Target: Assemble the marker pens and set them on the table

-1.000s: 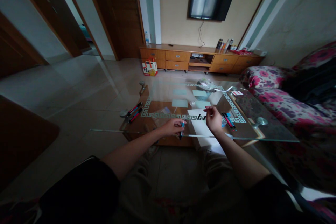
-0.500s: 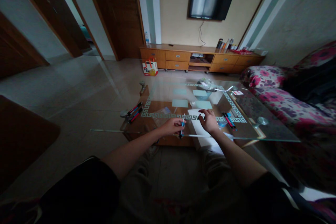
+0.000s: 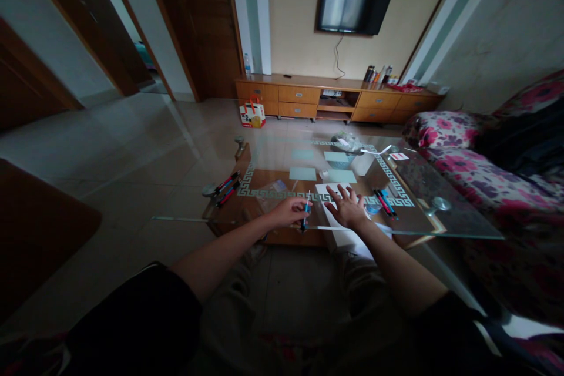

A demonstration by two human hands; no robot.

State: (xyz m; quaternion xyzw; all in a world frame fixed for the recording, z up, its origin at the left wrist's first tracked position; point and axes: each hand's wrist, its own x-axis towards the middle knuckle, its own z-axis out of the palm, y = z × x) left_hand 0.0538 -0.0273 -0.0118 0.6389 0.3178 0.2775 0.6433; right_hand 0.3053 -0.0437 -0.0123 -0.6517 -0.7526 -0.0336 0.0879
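My left hand [image 3: 289,212] is closed around a blue pen [image 3: 305,215], held upright near the front edge of the glass table [image 3: 176,200]. A thin pale tip sticks up from the pen, and its lower end is dark. To the right of it, my right hand [image 3: 348,207] is spread with its fingers apart, low over the table and a white sheet or box [image 3: 346,239]. A tiny dark spot lies by its fingertips, too small to name. Beside this hand is a bunch of red, blue and black pens [image 3: 385,203].
More pens [image 3: 227,188] lie on the table's left side. Toward the back are a plastic bag [image 3: 346,141] and a red-and-white card [image 3: 399,156]. A floral sofa [image 3: 467,170] stands to the right; a paper bag [image 3: 252,114] is by the TV cabinet [image 3: 299,94].
My right hand has gone from curled fingers, with a small dark thing at the tips, to spread fingers lower over the table. My left hand keeps the pen in the same place.
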